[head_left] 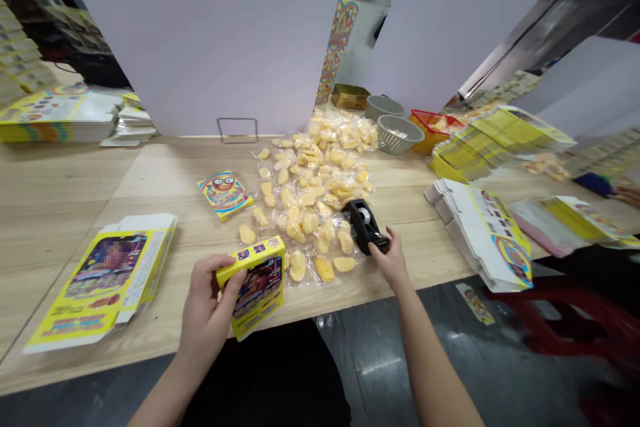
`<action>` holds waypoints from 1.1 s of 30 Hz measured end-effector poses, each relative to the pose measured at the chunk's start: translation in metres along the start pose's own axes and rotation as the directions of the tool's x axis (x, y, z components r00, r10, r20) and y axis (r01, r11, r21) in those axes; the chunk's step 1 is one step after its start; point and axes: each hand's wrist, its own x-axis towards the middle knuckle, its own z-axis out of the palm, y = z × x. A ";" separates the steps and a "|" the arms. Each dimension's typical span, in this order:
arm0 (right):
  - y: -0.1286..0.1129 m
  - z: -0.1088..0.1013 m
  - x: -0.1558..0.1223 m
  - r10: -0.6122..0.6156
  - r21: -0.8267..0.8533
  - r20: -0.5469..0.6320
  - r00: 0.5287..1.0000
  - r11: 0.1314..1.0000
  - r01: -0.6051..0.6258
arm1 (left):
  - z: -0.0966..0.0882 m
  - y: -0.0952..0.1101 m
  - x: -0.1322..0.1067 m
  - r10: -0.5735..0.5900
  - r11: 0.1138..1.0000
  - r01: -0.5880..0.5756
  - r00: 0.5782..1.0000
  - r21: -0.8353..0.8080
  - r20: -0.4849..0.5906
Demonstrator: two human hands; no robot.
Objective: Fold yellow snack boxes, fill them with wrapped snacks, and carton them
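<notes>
My left hand (207, 303) grips the left side of a yellow printed box (256, 287), holding it upright at the near table edge. My right hand (391, 259) reaches to a black tape dispenser (366, 223), with its fingers pinched at the dispenser's near end. Whether tape is between them is too small to tell. A wide pile of small clear packets of yellow snacks (313, 187) spreads between the two hands and toward the back. Another closed printed box (225, 194) lies flat left of the pile.
A flat unfolded box blank (103, 277) lies at the near left. Stacks of flat blanks sit at the right (483, 230) and far left (55, 117). Two grey baskets (397, 132), a red basket (436, 125) and white partition boards (210, 33) stand at the back.
</notes>
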 end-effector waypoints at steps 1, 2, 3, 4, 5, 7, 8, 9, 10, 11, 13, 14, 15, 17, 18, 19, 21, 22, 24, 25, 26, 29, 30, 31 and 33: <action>-0.003 -0.006 0.004 0.026 0.022 0.030 0.999 0.999 -0.027 | -0.001 0.000 0.000 0.020 1.000 -0.020 1.000 0.013 0.012; -0.007 -0.012 0.009 0.059 0.041 0.061 0.996 0.997 -0.062 | -0.002 0.000 0.000 0.030 0.999 -0.031 0.999 0.021 0.020; -0.010 -0.018 0.014 0.100 0.055 0.092 0.991 0.993 -0.105 | -0.003 -0.001 0.000 0.028 0.999 -0.029 0.999 0.021 0.025; -0.014 -0.023 0.019 0.144 0.064 0.123 0.982 0.986 -0.153 | -0.004 -0.001 -0.001 0.018 1.000 -0.018 1.000 0.014 0.026; -0.019 -0.027 0.024 0.188 0.067 0.154 0.970 0.977 -0.200 | -0.004 -0.002 -0.001 0.004 1.000 -0.004 1.000 0.006 0.028; -0.027 -0.032 0.032 0.258 0.066 0.210 0.943 0.959 -0.277 | -0.005 -0.005 -0.001 -0.008 1.000 0.009 0.999 -0.003 0.036; -0.030 -0.032 0.034 0.278 0.068 0.231 0.932 0.951 -0.300 | -0.005 -0.007 -0.001 -0.005 1.000 0.005 0.999 -0.001 0.042; -0.033 -0.031 0.036 0.288 0.076 0.246 0.926 0.946 -0.314 | -0.005 -0.009 -0.001 0.001 1.000 -0.001 0.999 0.002 0.049; -0.034 -0.030 0.036 0.289 0.091 0.251 0.924 0.943 -0.320 | -0.005 -0.012 -0.001 0.009 1.000 -0.009 0.998 0.005 0.056; -0.034 -0.027 0.034 0.285 0.115 0.246 0.926 0.941 -0.320 | -0.005 -0.014 -0.001 0.013 1.000 -0.013 0.998 0.006 0.060; -0.032 -0.023 0.030 0.265 0.179 0.219 0.939 0.935 -0.306 | -0.005 -0.017 -0.001 0.015 1.000 -0.016 0.998 0.002 0.060; -0.030 -0.021 0.027 0.260 0.211 0.204 0.944 0.930 -0.301 | -0.005 -0.018 -0.001 0.017 1.000 -0.017 0.998 -0.001 0.056; -0.028 -0.019 0.025 0.259 0.238 0.193 0.946 0.923 -0.302 | -0.005 -0.018 -0.001 0.018 1.000 -0.018 0.998 -0.004 0.057; -0.026 -0.019 0.023 0.282 0.274 0.189 0.941 0.905 -0.326 | -0.006 -0.017 -0.002 0.022 1.000 -0.022 0.997 -0.011 0.069; -0.025 -0.020 0.024 0.301 0.282 0.194 0.934 0.894 -0.347 | -0.006 -0.016 -0.002 0.026 1.000 -0.025 0.997 -0.012 0.079; -0.025 -0.021 0.026 0.322 0.287 0.203 0.925 0.883 -0.371 | -0.007 -0.015 -0.002 0.030 1.000 -0.029 0.995 -0.012 0.090; -0.026 -0.025 0.031 0.361 0.288 0.221 0.906 0.863 -0.415 | -0.007 -0.012 -0.003 0.044 0.999 -0.043 0.993 -0.011 0.108; -0.027 -0.027 0.033 0.377 0.284 0.232 0.897 0.855 -0.433 | -0.007 -0.011 -0.003 0.050 0.999 -0.049 0.992 -0.012 0.112; -0.028 -0.031 0.037 0.401 0.272 0.253 0.880 0.844 -0.463 | -0.007 -0.010 -0.003 0.059 0.998 -0.058 0.991 -0.015 0.122; -0.028 -0.032 0.039 0.411 0.262 0.262 0.873 0.840 -0.475 | -0.007 -0.010 -0.003 0.063 0.998 -0.061 0.990 -0.018 0.128; -0.029 -0.033 0.040 0.420 0.252 0.269 0.867 0.838 -0.484 | -0.007 -0.010 -0.003 0.066 0.998 -0.064 0.988 -0.019 0.137; -0.030 -0.034 0.047 0.437 0.222 0.284 0.854 0.836 -0.502 | -0.006 -0.011 -0.004 0.072 0.997 -0.070 0.983 -0.020 0.170; -0.031 -0.033 0.049 0.438 0.215 0.289 0.851 0.837 -0.504 | -0.005 -0.011 -0.005 0.074 0.997 -0.072 0.981 -0.020 0.179; -0.032 -0.033 0.051 0.437 0.211 0.295 0.850 0.838 -0.504 | -0.005 -0.011 -0.005 0.078 0.997 -0.075 0.980 -0.020 0.185; -0.033 -0.032 0.052 0.421 0.219 0.298 0.857 0.844 -0.491 | -0.005 -0.010 -0.005 0.088 0.996 -0.085 0.977 -0.024 0.195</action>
